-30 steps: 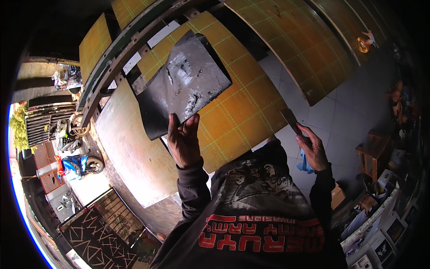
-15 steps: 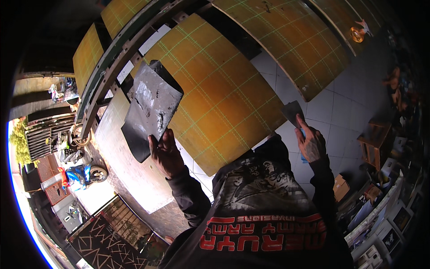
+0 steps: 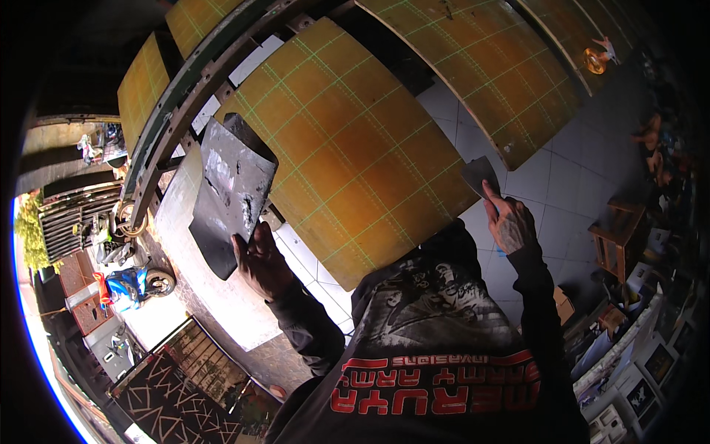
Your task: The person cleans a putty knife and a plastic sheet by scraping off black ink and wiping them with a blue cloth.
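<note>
Evidently, the left hand [image 3: 262,265] pinched the sheet [image 3: 231,176], seemingly light, bendy and best held by its edges; the right hand [image 3: 510,226] gripped the scraper [image 3: 478,175].

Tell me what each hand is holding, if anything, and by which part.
The left hand holds a smeared dark grey sheet by its lower right edge; the right hand holds a small flat grey piece by its near end.

Pale tiled floor [image 3: 563,191] extends left of the wooden stool [image 3: 623,222]; brightly daylit ground [image 3: 157,312] lies far left of the stool.
</note>
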A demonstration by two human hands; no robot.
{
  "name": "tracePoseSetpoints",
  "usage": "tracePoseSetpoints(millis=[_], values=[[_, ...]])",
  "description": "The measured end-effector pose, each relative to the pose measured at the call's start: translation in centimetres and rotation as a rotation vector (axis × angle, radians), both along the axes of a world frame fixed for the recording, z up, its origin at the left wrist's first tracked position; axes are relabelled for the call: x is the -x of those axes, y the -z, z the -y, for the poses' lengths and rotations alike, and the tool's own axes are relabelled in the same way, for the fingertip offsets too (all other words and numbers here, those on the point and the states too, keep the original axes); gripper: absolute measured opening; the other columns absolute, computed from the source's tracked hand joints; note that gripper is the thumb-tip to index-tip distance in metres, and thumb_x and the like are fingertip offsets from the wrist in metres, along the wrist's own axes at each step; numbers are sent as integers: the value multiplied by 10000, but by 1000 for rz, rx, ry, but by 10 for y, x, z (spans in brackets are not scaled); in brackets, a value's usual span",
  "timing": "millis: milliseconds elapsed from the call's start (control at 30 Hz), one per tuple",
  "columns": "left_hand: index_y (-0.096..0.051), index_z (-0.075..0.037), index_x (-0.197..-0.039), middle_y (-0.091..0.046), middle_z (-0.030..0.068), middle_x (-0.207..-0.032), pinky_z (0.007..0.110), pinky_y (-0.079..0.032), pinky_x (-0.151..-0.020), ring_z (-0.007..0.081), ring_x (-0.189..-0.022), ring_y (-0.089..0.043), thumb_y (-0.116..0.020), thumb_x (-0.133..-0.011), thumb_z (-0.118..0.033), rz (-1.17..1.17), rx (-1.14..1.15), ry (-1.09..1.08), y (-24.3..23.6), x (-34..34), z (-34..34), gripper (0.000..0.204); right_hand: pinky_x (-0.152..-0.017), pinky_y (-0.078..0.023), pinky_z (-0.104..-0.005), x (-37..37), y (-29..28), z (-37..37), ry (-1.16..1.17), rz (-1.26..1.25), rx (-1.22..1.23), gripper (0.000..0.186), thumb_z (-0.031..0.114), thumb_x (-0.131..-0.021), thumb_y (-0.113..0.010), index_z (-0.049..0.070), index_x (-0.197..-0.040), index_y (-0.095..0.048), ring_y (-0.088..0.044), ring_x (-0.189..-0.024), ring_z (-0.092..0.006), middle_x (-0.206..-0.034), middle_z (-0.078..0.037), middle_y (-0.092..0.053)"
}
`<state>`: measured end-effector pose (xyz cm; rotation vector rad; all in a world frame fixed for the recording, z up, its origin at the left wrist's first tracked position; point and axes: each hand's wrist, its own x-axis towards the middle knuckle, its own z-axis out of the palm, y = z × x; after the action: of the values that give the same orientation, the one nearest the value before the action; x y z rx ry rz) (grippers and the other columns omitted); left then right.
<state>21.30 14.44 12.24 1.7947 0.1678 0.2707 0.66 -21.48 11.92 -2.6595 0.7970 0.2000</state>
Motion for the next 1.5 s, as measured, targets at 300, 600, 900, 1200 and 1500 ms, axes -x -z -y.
tracePoseSetpoints(millis=[300, 600, 900, 1200, 1500], values=[[-369, 151, -1283, -604, 290, -1072, 398, -504, -959, 277, -1016, -627, -443, -1003, -174, 5, 15, 33, 20, -4, -20, 435, -632, -481, -460, -43, -2, 16, -96, -47, -31, 379, 147, -897, -578, 157, -1276, -588, -609, -683, -390, -718, -208, -621], [-443, 122, -1247, -619, 260, -1052, 419, -488, -975, 293, -998, -629, -494, -986, -279, -54, 409, -96, 12, -2, -15, 481, -718, -482, -430, -98, 32, 43, -228, -11, -16, 539, 33, -796, -599, 140, -1321, -547, -597, -730, -322, -831, -148, -650], [-474, 36, -1217, -591, 228, -1104, 444, -491, -975, 301, -998, -632, -499, -986, -310, -158, 604, -14, -5, 8, 28, 417, -739, -522, -417, -130, -35, 26, -230, 734, -205, 417, 203, -904, -601, 78, -1299, -555, -664, -880, -338, -1022, -162, -682], [-573, 58, -1089, -609, 157, -1045, 474, -576, -785, 328, -760, -687, -591, -933, -234, -167, 975, 308, -10, -3, 97, 332, -369, -449, -342, -58, -83, 34, -190, 455, -2218, 523, 427, -994, -395, -77, -892, -494, -501, -388, -229, -639, -118, -490], [-651, 67, -942, -669, 146, -861, 360, -586, -631, 230, -617, -673, -591, -919, -156, -418, 794, 651, -58, -24, 112, 232, -484, -566, -357, -102, -52, 50, -1182, 160, -2653, 446, 446, -1010, -353, 107, -1262, -494, -629, -564, -254, -805, -225, -635]])
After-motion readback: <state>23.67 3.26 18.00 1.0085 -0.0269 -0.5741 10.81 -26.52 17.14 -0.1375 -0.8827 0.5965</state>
